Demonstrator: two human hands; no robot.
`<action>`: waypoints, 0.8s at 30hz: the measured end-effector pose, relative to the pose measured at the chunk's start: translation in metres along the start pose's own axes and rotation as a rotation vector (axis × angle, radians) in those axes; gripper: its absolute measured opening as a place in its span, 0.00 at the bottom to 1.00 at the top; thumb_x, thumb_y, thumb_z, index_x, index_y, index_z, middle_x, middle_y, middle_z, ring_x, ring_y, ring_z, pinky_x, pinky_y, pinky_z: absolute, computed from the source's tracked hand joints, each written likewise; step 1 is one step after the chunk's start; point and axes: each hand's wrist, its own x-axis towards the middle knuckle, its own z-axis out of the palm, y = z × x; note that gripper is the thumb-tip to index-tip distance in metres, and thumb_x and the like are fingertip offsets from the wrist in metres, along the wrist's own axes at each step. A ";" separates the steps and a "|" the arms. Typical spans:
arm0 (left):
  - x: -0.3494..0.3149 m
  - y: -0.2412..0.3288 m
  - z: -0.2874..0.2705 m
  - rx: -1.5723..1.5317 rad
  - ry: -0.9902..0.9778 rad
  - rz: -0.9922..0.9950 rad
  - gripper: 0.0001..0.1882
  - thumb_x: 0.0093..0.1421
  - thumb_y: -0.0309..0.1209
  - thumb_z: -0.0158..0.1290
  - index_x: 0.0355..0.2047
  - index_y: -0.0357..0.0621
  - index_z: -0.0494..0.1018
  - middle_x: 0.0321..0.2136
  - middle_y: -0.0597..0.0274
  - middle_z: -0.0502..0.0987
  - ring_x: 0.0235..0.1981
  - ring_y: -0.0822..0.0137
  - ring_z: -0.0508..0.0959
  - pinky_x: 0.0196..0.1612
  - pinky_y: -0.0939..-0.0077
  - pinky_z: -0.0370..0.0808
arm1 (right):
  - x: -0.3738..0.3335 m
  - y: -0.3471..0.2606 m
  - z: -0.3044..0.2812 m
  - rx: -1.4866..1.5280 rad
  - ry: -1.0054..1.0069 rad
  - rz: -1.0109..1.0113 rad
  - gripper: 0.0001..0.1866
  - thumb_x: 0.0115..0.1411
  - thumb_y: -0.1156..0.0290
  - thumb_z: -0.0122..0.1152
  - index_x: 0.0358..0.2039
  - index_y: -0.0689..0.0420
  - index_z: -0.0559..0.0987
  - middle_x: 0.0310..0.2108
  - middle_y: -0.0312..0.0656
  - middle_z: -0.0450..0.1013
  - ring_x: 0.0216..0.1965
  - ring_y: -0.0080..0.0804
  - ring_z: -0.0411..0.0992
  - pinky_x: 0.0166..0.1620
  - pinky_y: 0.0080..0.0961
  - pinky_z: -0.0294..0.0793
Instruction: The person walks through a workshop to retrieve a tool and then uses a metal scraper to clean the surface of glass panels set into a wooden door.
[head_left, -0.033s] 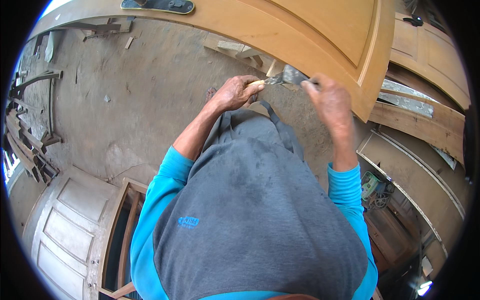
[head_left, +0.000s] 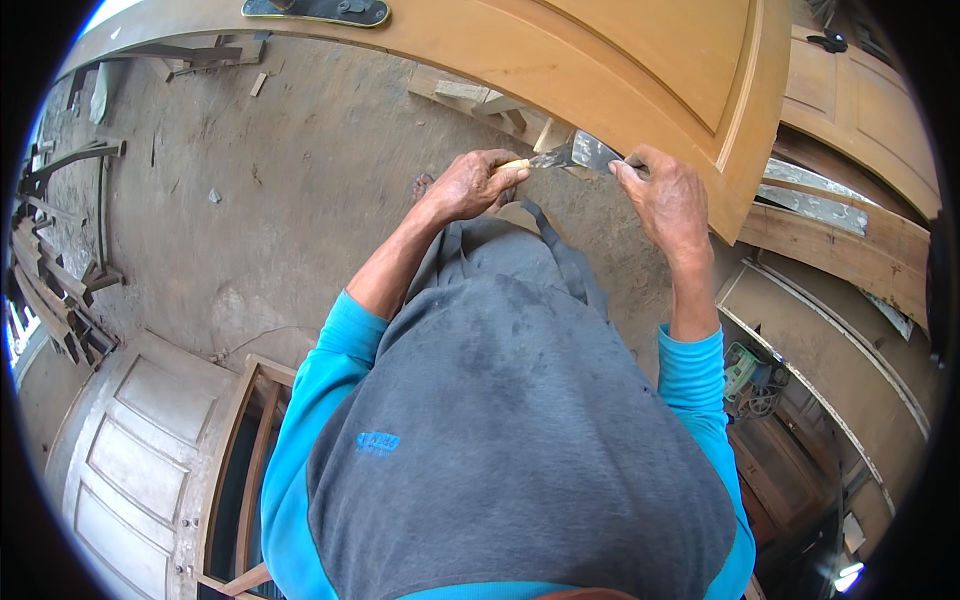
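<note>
My left hand (head_left: 472, 184) is closed round the pale yellow handle of a putty knife (head_left: 553, 157), whose stained blade points to the right. My right hand (head_left: 664, 194) pinches the right end of a flat grey metal scraper (head_left: 594, 152) between thumb and fingers. The scraper's broad left end meets or overlaps the putty knife's blade; from here I cannot tell which lies on top. Both tools are held in front of my body, beside the near edge of a light brown wooden panel door (head_left: 640, 95).
A dark long plate with rounded ends (head_left: 315, 12) lies on the door's far left part. Wood offcuts (head_left: 470, 95) are under the door. Planks (head_left: 835, 240) and another panel door (head_left: 850, 90) stand at right. A whitish door (head_left: 150, 430) is at lower left.
My right hand was blurred and has shifted slightly to the right. The scraper has tilted from dark to shiny. My left hand has stayed in place.
</note>
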 end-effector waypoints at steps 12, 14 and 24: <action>-0.001 0.003 -0.002 0.084 0.061 0.039 0.24 0.70 0.45 0.55 0.54 0.37 0.79 0.45 0.40 0.82 0.47 0.44 0.82 0.48 0.56 0.77 | -0.001 -0.026 0.021 0.020 -0.076 -0.151 0.15 0.61 0.61 0.69 0.30 0.61 0.85 0.23 0.54 0.79 0.28 0.52 0.80 0.36 0.46 0.77; 0.000 0.000 0.000 0.101 0.089 0.064 0.23 0.70 0.45 0.55 0.54 0.38 0.79 0.44 0.40 0.82 0.46 0.43 0.82 0.48 0.56 0.77 | 0.005 -0.019 0.010 0.092 -0.129 -0.025 0.15 0.60 0.61 0.69 0.31 0.62 0.85 0.24 0.56 0.78 0.30 0.56 0.79 0.37 0.48 0.76; -0.005 0.001 0.005 0.061 0.077 0.029 0.24 0.71 0.47 0.54 0.56 0.40 0.79 0.46 0.42 0.83 0.48 0.46 0.82 0.51 0.57 0.77 | -0.015 0.018 0.002 0.142 -0.107 0.223 0.14 0.61 0.60 0.70 0.32 0.59 0.86 0.27 0.54 0.80 0.28 0.52 0.79 0.37 0.45 0.77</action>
